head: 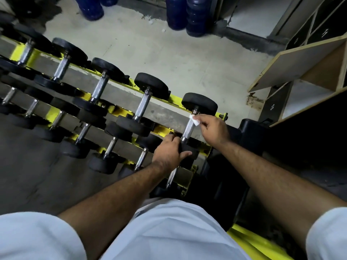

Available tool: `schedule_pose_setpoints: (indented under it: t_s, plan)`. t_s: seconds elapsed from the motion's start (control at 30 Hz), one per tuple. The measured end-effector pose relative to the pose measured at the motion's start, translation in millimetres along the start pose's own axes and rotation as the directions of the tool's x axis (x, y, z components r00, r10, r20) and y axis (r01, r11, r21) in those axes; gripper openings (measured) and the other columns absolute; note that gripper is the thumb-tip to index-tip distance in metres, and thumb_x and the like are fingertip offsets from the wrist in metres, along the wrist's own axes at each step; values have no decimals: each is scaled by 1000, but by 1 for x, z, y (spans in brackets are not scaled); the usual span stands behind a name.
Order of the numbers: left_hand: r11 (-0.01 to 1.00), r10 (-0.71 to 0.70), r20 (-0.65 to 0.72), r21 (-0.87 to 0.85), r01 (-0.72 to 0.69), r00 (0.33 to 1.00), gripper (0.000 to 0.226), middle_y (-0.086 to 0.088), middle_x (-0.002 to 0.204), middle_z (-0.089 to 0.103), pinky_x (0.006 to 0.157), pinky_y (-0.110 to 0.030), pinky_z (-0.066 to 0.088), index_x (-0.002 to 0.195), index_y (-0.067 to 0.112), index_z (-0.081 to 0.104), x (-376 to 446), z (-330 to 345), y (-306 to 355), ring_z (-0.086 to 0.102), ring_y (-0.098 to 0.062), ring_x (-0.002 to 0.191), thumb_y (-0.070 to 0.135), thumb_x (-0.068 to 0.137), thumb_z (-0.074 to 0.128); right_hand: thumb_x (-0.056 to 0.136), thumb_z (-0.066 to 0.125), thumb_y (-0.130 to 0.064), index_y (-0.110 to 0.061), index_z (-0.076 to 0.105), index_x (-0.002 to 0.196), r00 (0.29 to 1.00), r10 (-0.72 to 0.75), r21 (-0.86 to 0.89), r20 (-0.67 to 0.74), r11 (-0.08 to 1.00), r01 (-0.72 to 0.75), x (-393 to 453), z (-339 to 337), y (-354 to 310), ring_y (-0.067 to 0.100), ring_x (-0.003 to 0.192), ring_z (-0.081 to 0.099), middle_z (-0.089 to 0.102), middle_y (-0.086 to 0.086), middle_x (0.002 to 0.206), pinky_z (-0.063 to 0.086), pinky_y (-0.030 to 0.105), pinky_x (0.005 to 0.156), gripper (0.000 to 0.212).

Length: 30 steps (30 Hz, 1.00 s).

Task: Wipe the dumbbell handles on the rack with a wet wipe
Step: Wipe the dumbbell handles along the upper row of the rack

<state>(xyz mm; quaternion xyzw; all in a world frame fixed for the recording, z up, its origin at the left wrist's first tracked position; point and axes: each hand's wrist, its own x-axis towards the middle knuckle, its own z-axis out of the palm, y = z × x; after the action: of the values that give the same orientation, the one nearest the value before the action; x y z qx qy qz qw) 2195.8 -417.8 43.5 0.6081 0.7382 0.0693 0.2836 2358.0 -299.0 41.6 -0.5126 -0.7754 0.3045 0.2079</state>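
A yellow rack holds rows of black dumbbells with chrome handles. The rightmost dumbbell on the top row has its handle running from a far head down to a near head. My right hand pinches a small white wet wipe against the upper end of that handle. My left hand grips the near black head of the same dumbbell, fingers wrapped over it.
More dumbbells line the rack to the left, with lower rows beneath. Blue weight stacks stand on the concrete floor behind. A wooden shelf unit stands at the right. A black bench sits beside the rack's end.
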Motion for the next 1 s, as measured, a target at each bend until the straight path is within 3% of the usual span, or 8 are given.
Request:
schedule_pose_setpoints:
  t_s: [0.33, 0.57, 0.63, 0.73, 0.8, 0.87, 0.93, 1.0]
  plan:
    - [991, 38, 36, -129, -33, 999, 69, 3, 128, 55, 90, -34, 51, 126, 15, 60, 14, -6, -29, 59, -19, 111, 63, 78, 70, 89, 45, -8, -15, 70, 123, 933, -354, -238, 61, 903, 358, 17, 29, 23, 24, 118, 63, 66, 2, 131, 57, 37, 85, 42]
    - [994, 37, 41, -102, -32, 999, 84, 0, 136, 53, 95, -35, 50, 130, 14, 58, 12, -11, -26, 57, -19, 117, 76, 74, 62, 89, 47, 3, -10, 41, 150, 814, -455, -242, 362, 797, 553, -1, 42, 50, 26, 150, 27, 38, 8, 158, 33, 43, 118, 63]
    - [994, 35, 41, -103, -30, 999, 76, 0, 139, 51, 94, -32, 49, 132, 13, 57, 11, -13, -25, 58, -20, 115, 66, 78, 67, 88, 47, 1, -13, 43, 150, 741, -528, -250, 415, 717, 651, 10, 33, 58, 26, 144, 38, 39, 7, 157, 41, 41, 111, 63]
    - [994, 24, 36, -104, -20, 999, 73, 0, 140, 51, 91, -31, 49, 133, 12, 57, 9, -13, -22, 62, -21, 103, 60, 79, 69, 84, 49, 3, -16, 44, 149, 818, -455, -352, 352, 745, 566, 28, 20, 58, 27, 120, 60, 41, 4, 156, 47, 34, 75, 68]
    - [994, 23, 36, -110, -19, 999, 73, 1, 138, 52, 89, -30, 50, 133, 12, 57, 9, -14, -21, 61, -19, 99, 60, 79, 70, 87, 50, 5, -12, 42, 150, 866, -420, -332, 271, 804, 494, 17, 29, 51, 24, 142, 42, 39, 7, 157, 46, 40, 98, 66]
    - [992, 16, 31, -122, -12, 999, 71, 2, 134, 54, 86, -26, 47, 132, 12, 57, 9, -15, -20, 60, -17, 98, 58, 79, 72, 90, 45, 1, -11, 39, 152, 780, -507, -256, 367, 751, 608, -2, 40, 50, 24, 149, 27, 39, 9, 157, 25, 40, 121, 63]
    - [988, 10, 17, -152, -7, 1000, 67, 3, 124, 58, 82, -24, 45, 128, 15, 57, 8, -13, -20, 59, -14, 92, 56, 78, 75, 93, 39, -11, -12, 42, 150, 617, -603, -216, 507, 604, 767, -5, 39, 58, 26, 147, 32, 40, 8, 156, 20, 41, 123, 58]
    - [981, -39, 5, -191, 39, 999, 64, 5, 112, 60, 79, -27, 48, 124, 19, 55, 6, -12, -19, 56, -12, 85, 56, 76, 76, 92, 43, -9, -16, 43, 150, 645, -588, -254, 488, 612, 749, 12, 30, 62, 24, 144, 37, 41, 5, 156, 27, 42, 120, 58]
